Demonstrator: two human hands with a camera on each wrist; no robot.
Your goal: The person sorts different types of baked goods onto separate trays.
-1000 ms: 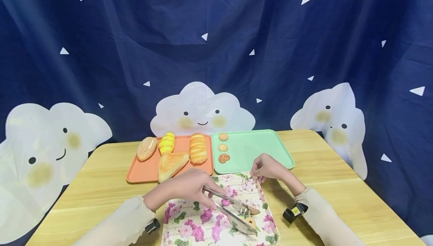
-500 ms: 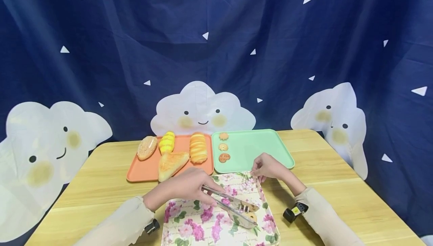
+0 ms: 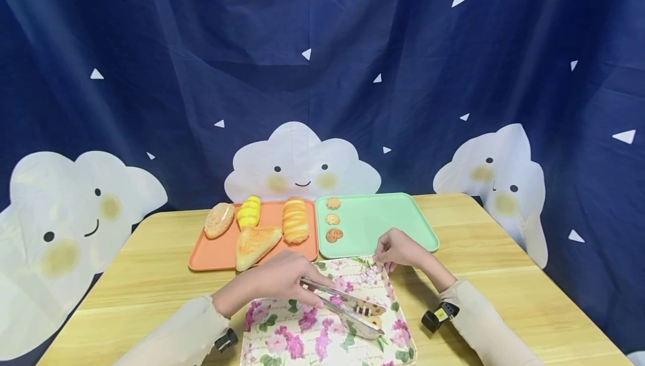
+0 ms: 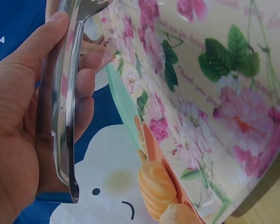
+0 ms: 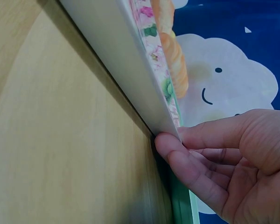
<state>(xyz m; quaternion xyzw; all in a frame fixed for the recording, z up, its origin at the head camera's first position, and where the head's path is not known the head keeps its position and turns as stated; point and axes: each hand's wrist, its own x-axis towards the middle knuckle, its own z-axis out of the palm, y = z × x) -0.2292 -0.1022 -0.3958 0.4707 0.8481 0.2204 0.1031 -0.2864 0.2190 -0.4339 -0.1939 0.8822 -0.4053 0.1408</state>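
Observation:
My left hand point(image 3: 284, 276) grips metal tongs point(image 4: 64, 116), thumb along one arm and fingers round the other. Their far ends point to the right over a floral tray point(image 3: 302, 343). Between those ends shows a small round cookie point(image 3: 374, 321), partly covered by the metal. With thumb and fingertips, my right hand point(image 3: 400, 248) pinches the far right corner of the floral tray; the right wrist view shows the tray's pale outer side running into that pinch.
Behind the floral tray, an orange tray point(image 3: 206, 259) bears several breads, among them a triangular one point(image 3: 256, 245) and a striped roll point(image 3: 295, 220). Beside it, a green tray point(image 3: 378, 220) has 3 small cookies point(image 3: 332, 219) along its left side. A wooden table point(image 3: 504, 276) lies underneath.
The tong ends have drawn closer together around the cookie, the nearer arm shifting slightly up and inward. My right hand stays at the tray's corner.

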